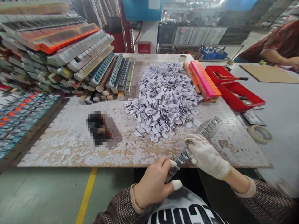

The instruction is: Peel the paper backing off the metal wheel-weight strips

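A long grey slotted bar (211,126) lies slantwise over the table's front edge, its near end toward my body. My bare left hand (155,179), with white covers on the thumb and a fingertip, is closed around the near end of the bar. White-gloved, my right hand (205,154) has its fingers wrapped over the bar's middle. Small pale pieces sit in the slots between my hands; their exact kind is too small to tell. Just beyond the bar spreads a large heap of small white tags (163,96).
Stacked slotted bars (93,49) fill the back left, and another loaded rack (25,118) lies far left. A pixelated dark object (99,128) stands left of the heap. Pink-orange bars (203,79), red trays (241,96) and a tape roll (259,134) are right. A person's arm (275,56) shows there.
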Available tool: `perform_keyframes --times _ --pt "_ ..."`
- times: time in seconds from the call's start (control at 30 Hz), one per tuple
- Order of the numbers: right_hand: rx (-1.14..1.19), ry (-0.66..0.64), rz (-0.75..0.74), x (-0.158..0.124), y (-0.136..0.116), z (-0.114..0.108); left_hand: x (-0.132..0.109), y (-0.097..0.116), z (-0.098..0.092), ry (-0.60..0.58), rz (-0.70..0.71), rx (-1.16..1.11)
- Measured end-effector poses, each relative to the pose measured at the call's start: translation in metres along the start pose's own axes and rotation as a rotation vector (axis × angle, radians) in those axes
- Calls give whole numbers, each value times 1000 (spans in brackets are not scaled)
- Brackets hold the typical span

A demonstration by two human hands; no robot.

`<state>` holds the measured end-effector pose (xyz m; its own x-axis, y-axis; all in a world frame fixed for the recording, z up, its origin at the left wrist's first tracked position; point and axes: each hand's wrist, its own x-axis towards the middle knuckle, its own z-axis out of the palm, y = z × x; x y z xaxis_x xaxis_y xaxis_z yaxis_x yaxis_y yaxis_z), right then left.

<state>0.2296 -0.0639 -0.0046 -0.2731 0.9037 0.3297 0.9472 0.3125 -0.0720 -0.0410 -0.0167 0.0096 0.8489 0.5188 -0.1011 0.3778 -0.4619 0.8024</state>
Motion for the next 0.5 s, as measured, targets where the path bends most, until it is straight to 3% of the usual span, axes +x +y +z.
perform_keyframes --times 0.13,0.3,0.4,0.5 --pt "65 42 -12 -5 5 6 8 -6 -10 -24 82 59" --pt "192 119 35 -15 8 8 52 -13 -31 169 170 503" --pt "283 174 165 -24 10 6 84 -15 -38 131 255 763" --pt "414 247 299 -33 11 1 103 -17 -38 59 312 879"
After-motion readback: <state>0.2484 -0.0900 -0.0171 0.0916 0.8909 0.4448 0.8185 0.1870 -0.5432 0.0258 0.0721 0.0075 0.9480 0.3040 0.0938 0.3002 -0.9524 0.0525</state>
